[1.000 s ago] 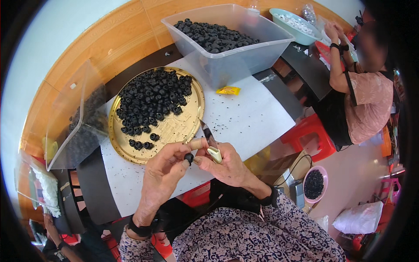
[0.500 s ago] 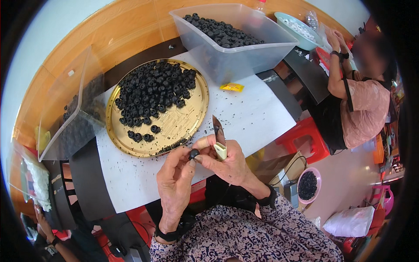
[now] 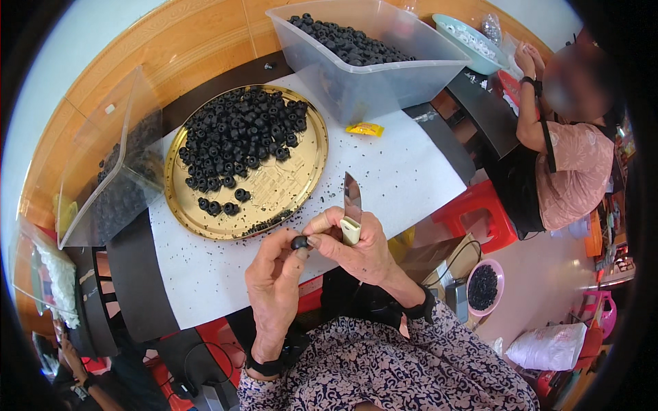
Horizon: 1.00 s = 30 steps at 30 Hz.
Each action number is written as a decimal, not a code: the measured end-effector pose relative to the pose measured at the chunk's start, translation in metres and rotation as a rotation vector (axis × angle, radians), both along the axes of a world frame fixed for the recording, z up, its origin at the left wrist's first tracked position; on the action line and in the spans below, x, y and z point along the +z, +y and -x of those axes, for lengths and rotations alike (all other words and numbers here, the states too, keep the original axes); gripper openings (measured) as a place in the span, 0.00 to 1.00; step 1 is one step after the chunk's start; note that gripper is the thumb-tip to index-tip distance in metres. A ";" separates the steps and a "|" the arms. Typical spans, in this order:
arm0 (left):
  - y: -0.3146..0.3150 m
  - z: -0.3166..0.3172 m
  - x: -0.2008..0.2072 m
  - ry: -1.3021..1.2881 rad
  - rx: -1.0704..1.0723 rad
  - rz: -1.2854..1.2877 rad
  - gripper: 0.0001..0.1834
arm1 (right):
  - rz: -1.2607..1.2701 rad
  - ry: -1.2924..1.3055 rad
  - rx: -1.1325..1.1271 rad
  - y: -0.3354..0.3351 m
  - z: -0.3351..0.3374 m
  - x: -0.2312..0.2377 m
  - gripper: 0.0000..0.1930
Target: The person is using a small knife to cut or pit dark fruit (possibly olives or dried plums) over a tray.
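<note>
Between the fingertips of my left hand (image 3: 274, 274) is a small round black part (image 3: 299, 242), smooth on the side that shows. My right hand (image 3: 360, 250) grips a knife by its pale handle (image 3: 350, 231), with the short blade (image 3: 352, 194) pointing up and away from me. The thumb of that hand also touches the black part. Just beyond my hands lies a round gold tray (image 3: 281, 188), heaped with black ring-like parts (image 3: 240, 137). A few of these sit apart near its front, and black scraps gather along the near rim.
A large clear bin (image 3: 370, 82) of black parts stands behind the tray; another clear bin (image 3: 113, 178) is at left. A yellow packet (image 3: 364, 129) lies on the white sheet (image 3: 391, 171). At right, a person (image 3: 569, 157) works near a red stool (image 3: 480, 216). A pink basin (image 3: 495, 270) is on the floor.
My right hand has shifted slightly, and the knife blade now stands farther right and higher. The black part has turned a little between my fingers and sits slightly lower and to the left.
</note>
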<state>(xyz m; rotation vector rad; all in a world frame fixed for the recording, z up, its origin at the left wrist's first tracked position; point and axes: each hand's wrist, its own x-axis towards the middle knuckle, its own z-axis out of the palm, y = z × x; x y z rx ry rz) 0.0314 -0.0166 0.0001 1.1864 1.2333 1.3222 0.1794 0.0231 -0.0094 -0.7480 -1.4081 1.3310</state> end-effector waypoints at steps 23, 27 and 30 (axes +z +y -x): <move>0.002 0.006 -0.007 -0.374 -0.107 -0.037 0.09 | -0.006 -0.060 0.148 0.009 -0.002 0.006 0.08; 0.000 0.009 -0.003 -0.429 -0.089 -0.018 0.11 | -0.192 -0.345 0.055 0.014 0.001 0.020 0.06; -0.001 0.013 -0.003 -0.502 -0.086 0.016 0.12 | -0.436 -0.543 -0.040 0.019 0.002 0.009 0.04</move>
